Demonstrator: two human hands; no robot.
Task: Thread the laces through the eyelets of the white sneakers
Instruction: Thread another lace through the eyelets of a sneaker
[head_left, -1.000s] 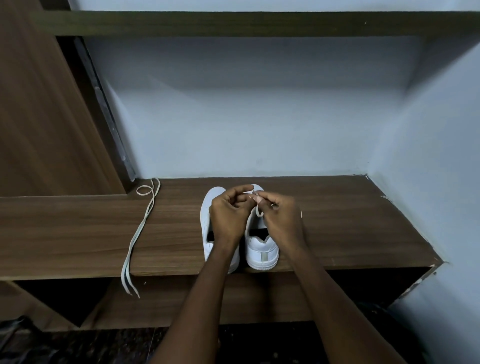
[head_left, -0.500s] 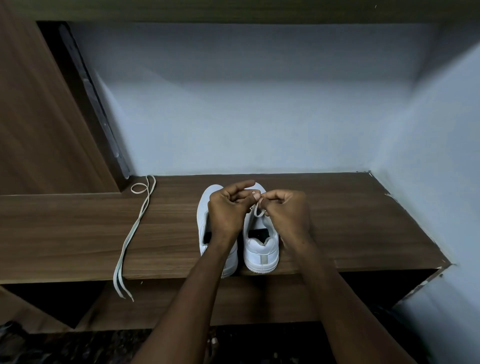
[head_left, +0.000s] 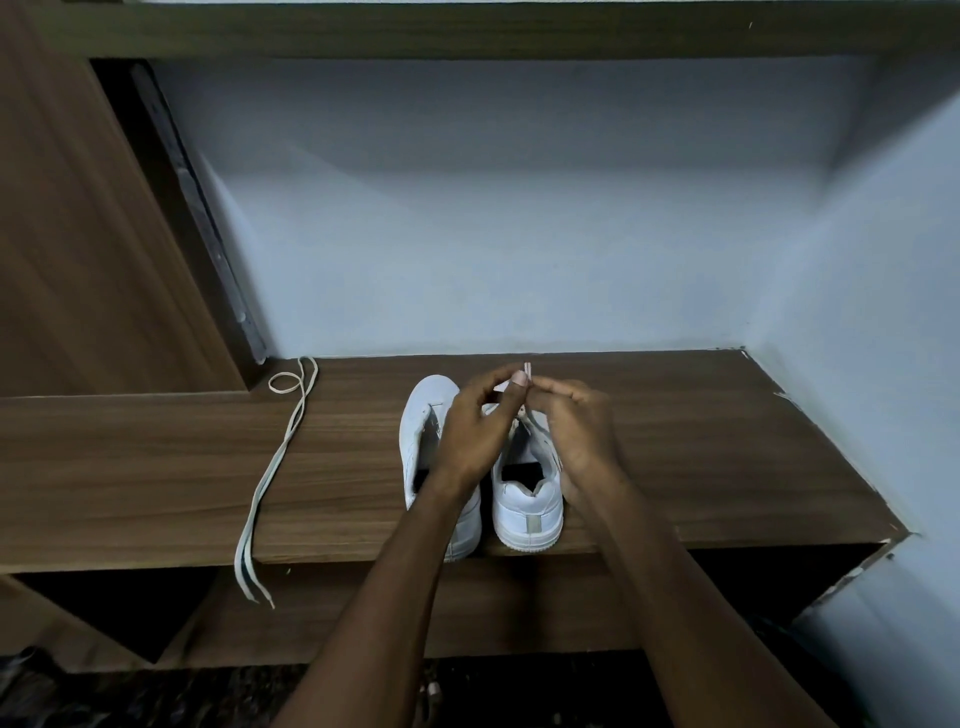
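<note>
Two sneakers (head_left: 527, 506) mid-shelf (head_left: 701, 447). Left hand (head_left: 470, 441) and right hand (head_left: 584, 436) fingers pinch one lace (head_left: 528, 370) end above the right sneaker. Spare lace (head_left: 275, 467) at 9 o'clock.

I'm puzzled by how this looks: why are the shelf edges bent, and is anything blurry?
Head view: the wide-angle lens bows the wooden shelf edges. Dim, bluish light leaves the space under the shelf nearly black. The fingertips pinching the lace over the sneakers look slightly smeared; the spare lace stays crisp.
</note>
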